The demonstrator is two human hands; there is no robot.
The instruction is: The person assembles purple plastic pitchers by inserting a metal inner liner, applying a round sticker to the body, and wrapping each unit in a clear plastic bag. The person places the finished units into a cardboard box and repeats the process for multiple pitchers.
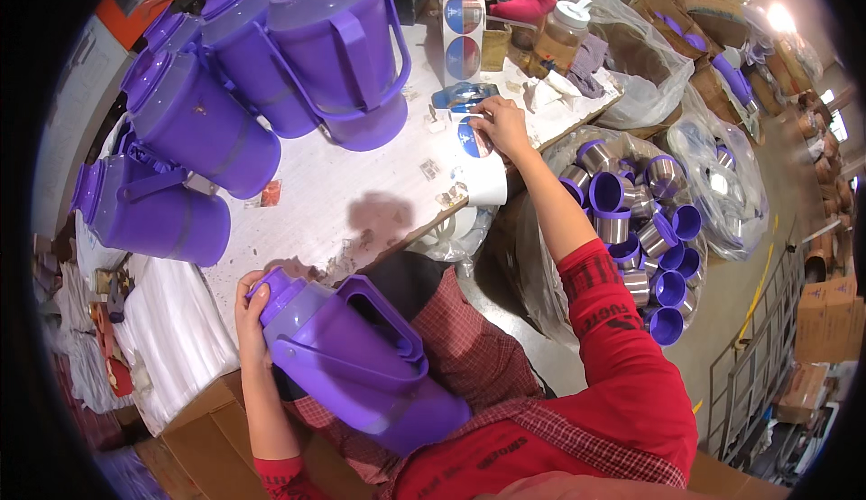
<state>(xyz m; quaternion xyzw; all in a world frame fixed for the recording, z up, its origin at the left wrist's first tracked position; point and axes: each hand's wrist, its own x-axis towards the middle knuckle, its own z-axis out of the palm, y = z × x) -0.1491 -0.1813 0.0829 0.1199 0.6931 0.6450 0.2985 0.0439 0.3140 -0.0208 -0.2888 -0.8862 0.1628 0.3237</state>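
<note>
A purple lidded jug [338,369] with a carrying handle lies tilted across my lap. My left hand [252,318] is wrapped round its lid end, thumb on top. Over the far right part of the table, my right hand [505,128] pinches the edge of a round blue, white and red sticker [472,138]. That sticker is on a white backing strip [484,181], whose end hangs past the table's edge. More round stickers show on the upright part of the label roll [463,56] behind. Blue-tinted clear plastic [463,96] lies just beyond my fingers.
Several purple jugs [343,58] stand on the white table [334,193] at left and back. A clear-lined bin of steel cups with purple rims [612,195] is at right. A bottle [561,35] and rags crowd the far corner.
</note>
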